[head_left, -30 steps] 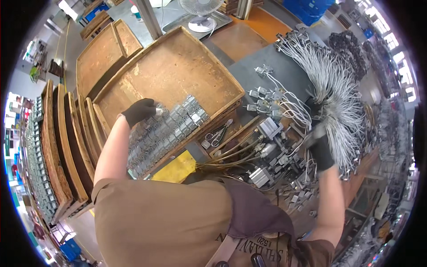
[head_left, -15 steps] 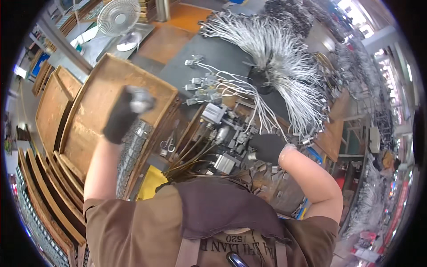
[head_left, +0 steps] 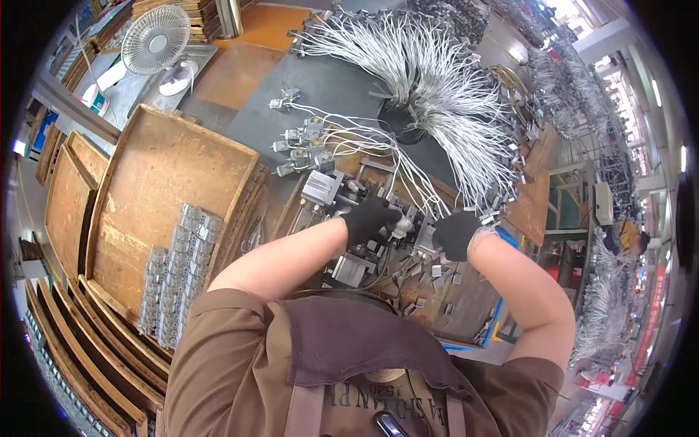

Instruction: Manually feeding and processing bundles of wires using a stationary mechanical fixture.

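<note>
My left hand (head_left: 368,221), in a black glove, is closed around a small silvery part (head_left: 400,229) whose end shows past the fingertips. It is over a metal fixture (head_left: 352,269) with blocks and cylinders on the bench. Close by on the right, my right hand (head_left: 455,234), also in a black glove, is curled at the fixture's right side; whatever its fingers grip is hidden. White cables (head_left: 416,178) run down toward both hands from a big fanned bundle (head_left: 466,138). Several finished-looking cables end in metal housings (head_left: 304,155) on the dark mat.
At the left, a wooden tray (head_left: 156,175) carries rows of metal housings (head_left: 182,269). More wooden trays (head_left: 102,342) are stacked nearer me. Scissors (head_left: 253,237) lie beside the tray. Small metal pieces (head_left: 437,271) litter the bench right of the fixture. A white fan (head_left: 155,40) stands behind.
My left hand has swung right from above the wooden tray to the fixture, bringing a silvery part. My right hand has stayed at the fixture's right side. The whole view has shifted slightly.
</note>
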